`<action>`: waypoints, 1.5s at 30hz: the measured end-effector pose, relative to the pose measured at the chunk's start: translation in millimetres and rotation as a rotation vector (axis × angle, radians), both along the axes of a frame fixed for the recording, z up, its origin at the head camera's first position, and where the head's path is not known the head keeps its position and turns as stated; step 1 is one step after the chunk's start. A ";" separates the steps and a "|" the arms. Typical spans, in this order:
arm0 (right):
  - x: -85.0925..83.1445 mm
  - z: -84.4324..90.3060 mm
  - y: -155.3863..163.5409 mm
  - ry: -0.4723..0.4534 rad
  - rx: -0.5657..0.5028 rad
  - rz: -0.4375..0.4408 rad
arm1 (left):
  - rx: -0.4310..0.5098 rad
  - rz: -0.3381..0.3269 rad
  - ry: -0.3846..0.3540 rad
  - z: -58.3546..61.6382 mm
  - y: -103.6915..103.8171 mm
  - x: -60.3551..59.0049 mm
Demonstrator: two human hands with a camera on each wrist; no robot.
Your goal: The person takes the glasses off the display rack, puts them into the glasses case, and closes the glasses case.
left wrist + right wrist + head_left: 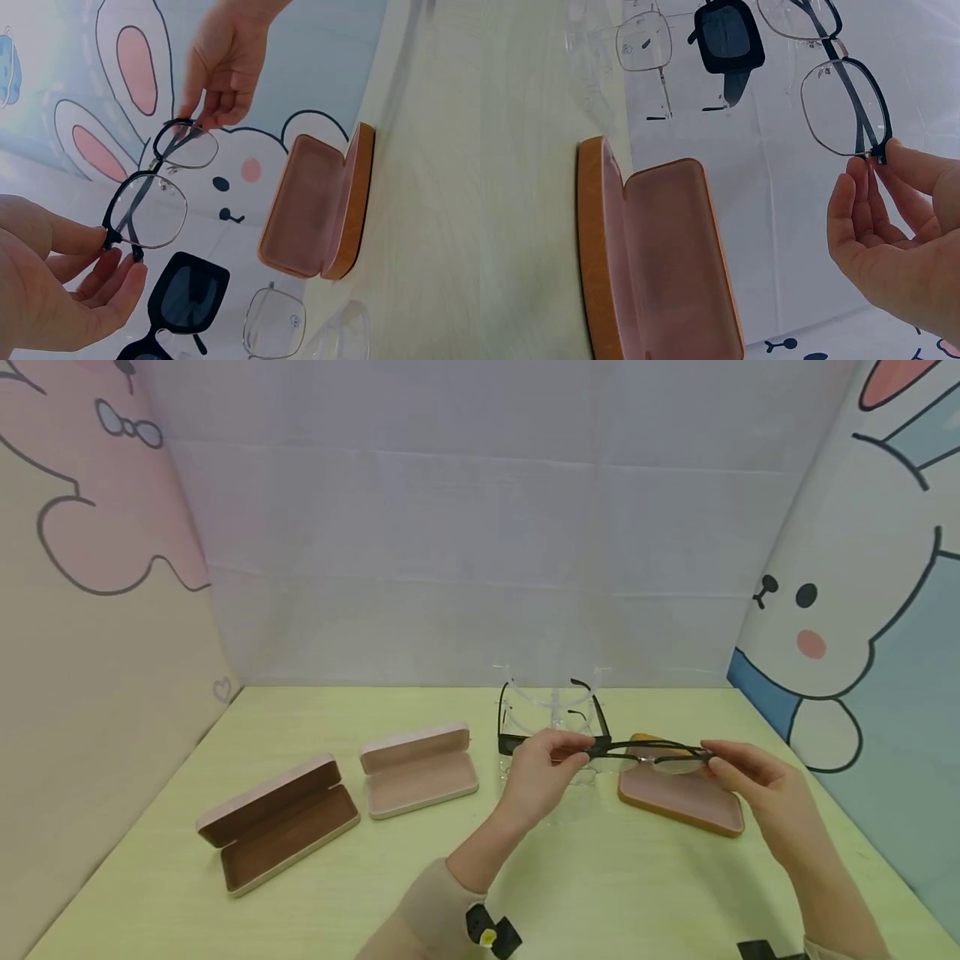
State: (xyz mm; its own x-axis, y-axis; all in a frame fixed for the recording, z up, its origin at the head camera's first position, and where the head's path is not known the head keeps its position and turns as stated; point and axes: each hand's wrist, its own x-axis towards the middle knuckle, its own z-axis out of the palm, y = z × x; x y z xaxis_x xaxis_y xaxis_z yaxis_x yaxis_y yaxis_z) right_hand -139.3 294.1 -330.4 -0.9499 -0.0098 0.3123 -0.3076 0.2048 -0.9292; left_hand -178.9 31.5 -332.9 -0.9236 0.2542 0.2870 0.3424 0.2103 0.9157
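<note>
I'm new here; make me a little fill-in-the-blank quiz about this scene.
The left hand and right hand hold one pair of ____.
The orange case is ____, not shut.
In the head view, the brown-lined case is to the ____ of the orange case.

Missing words: glasses; open; left.

Your left sleeve [431,914] plain beige, at six o'clock in head view. Black blocky fitting [507,937] on its three o'clock side, small yellow spot [488,937] on it. Your right cuff [823,952] beige, at four o'clock; second black piece [756,950] on its nine o'clock side, cropped by frame edge.
</note>
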 end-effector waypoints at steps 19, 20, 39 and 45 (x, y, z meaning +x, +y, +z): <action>9.1 -28.5 45.3 -0.155 0.267 -0.167 | 0.115 0.091 -0.025 -24.0 51.1 -2.7; 9.3 -29.6 47.6 -0.155 0.257 -0.158 | 0.111 0.103 -0.020 -25.7 54.4 -2.2; 7.7 -48.0 74.3 -0.281 0.043 -0.111 | -0.014 -0.028 -0.120 -56.3 90.6 7.3; 4.4 -53.4 76.6 -0.351 0.010 -0.155 | -0.150 -0.017 -0.134 -62.2 98.5 2.7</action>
